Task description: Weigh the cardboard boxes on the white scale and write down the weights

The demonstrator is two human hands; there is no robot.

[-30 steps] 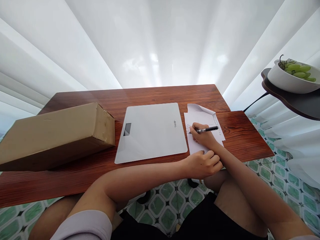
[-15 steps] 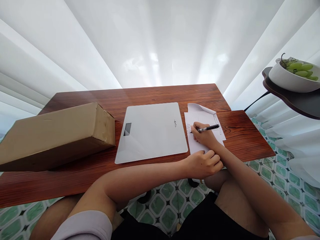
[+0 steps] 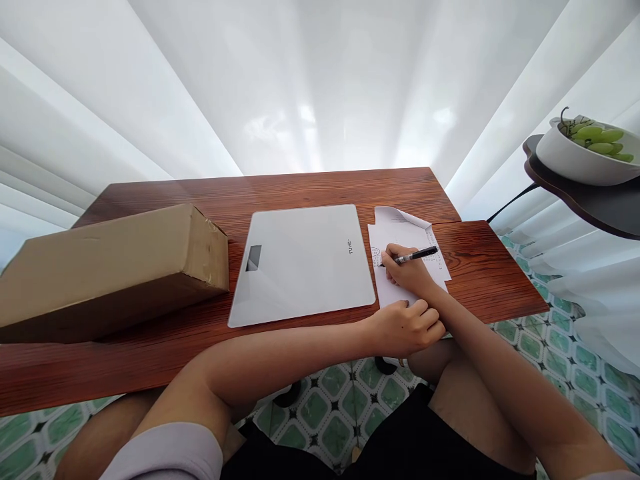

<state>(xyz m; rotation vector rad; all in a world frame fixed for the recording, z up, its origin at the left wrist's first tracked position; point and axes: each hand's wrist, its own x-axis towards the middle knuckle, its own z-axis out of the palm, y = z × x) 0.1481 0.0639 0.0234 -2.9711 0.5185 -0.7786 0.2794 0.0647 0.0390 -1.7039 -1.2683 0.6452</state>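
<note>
White curtains hung behind the wooden table. Near its right edge, the right hand pinched a black pen, tip on the paper, apparently mid-writing. The left hand, fingers curled together, pinned the sheet's near edge beside the scale.

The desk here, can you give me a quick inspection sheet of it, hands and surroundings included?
Surface: brown wooden table, level.
Job's things: black pen tip on white paper.
Clutter: white scale at centre; cardboard box on the left.
Grippers: right hand grips the pen; left hand curled, resting on the paper's near edge.
Cables: nothing seen.
Surroundings: white curtains; green tiled floor; white bowl of green grapes on a dark side table.
</note>
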